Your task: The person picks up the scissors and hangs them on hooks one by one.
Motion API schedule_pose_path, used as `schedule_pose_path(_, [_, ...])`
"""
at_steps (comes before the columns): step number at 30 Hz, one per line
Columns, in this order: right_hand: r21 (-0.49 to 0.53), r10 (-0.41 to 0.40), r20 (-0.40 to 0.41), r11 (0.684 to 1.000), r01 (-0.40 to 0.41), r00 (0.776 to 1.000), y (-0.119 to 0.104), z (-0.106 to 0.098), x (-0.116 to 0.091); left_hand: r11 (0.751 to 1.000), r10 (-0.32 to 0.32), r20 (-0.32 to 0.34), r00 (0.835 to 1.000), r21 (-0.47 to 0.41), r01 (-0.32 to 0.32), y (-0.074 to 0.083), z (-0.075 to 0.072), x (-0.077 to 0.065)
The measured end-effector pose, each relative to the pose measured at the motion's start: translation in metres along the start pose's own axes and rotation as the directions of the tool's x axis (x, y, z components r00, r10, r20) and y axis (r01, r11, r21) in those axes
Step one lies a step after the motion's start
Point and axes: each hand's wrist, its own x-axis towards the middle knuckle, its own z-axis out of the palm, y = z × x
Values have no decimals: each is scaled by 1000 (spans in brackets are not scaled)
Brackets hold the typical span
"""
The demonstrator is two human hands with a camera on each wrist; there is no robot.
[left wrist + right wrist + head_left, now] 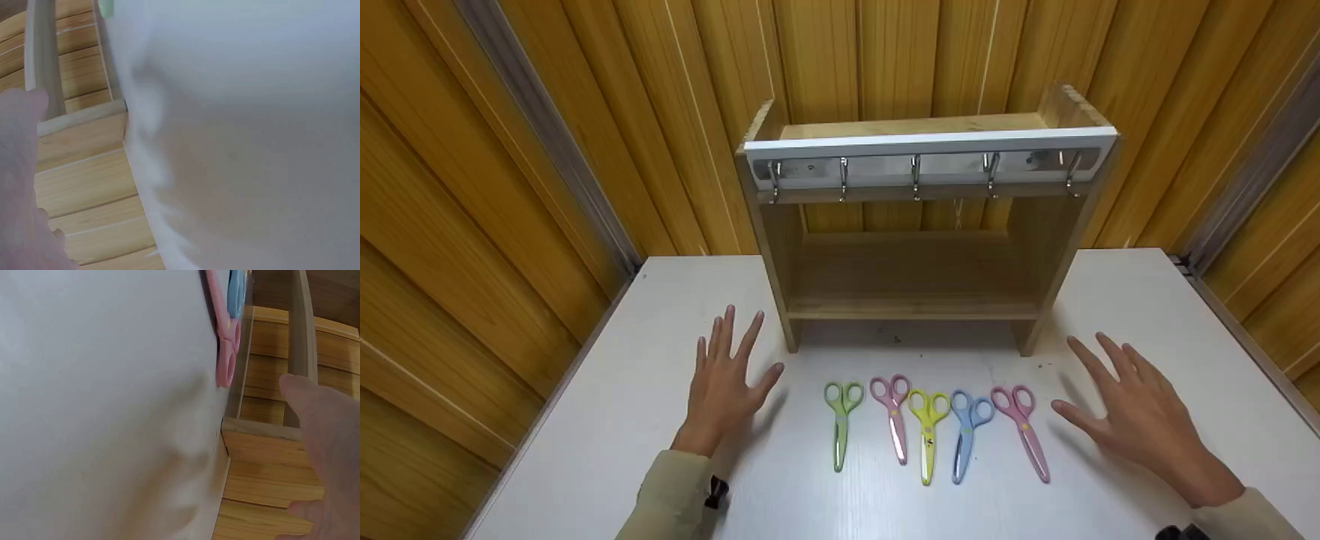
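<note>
Several pairs of scissors lie in a row on the white table, handles toward the rack: green scissors (841,424), pink scissors (895,416), yellow scissors (928,435), blue scissors (964,431) and, at the right end, another pair of pink scissors (1024,431). My left hand (724,390) hovers left of the green pair, fingers spread and holding nothing. To the right of the row, my right hand (1144,420) is also spread and bare. In the right wrist view, the end pink scissors (226,354) lie beyond my thumb.
Behind the scissors stands a wooden rack (915,307) with a metal strip (877,166) of several hooks along its upper front. Wood-look panels (547,300) wall the white table (607,420) at the back and sides.
</note>
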Motion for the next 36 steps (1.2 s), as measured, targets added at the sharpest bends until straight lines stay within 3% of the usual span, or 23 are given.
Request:
schedule_pose_path(5, [76,50,147,995,-62,988,-18,-7,3,971,-92,54,994,-215,102,18,-1,17])
schedule_pose_path(9, [108,87,246,987,-117,965,-33,-7,6,919,-137,89,987,-360,160,31,-1,35])
schedule_pose_path(15, [153,115,341,972,-176,933,-53,-1,7,830,-177,66,982,-526,185,44,7,58])
schedule_pose_path(20, [139,191,425,952,-272,885,-66,5,7,739,-212,84,974,-638,216,52,15,67])
schedule_pose_path(23, [124,221,432,946,-300,874,-71,10,6,710,-240,77,968,-666,229,54,18,70])
schedule_pose_path(26, [111,233,425,946,-306,874,-73,14,3,717,-252,52,966,-660,222,53,20,73])
schedule_pose_path(31, [129,198,373,957,-261,906,-71,17,-3,765,-229,-24,973,-623,164,49,23,75])
schedule_pose_path(36, [143,178,368,959,-245,913,-66,14,-5,764,-236,-15,972,-621,176,51,22,77])
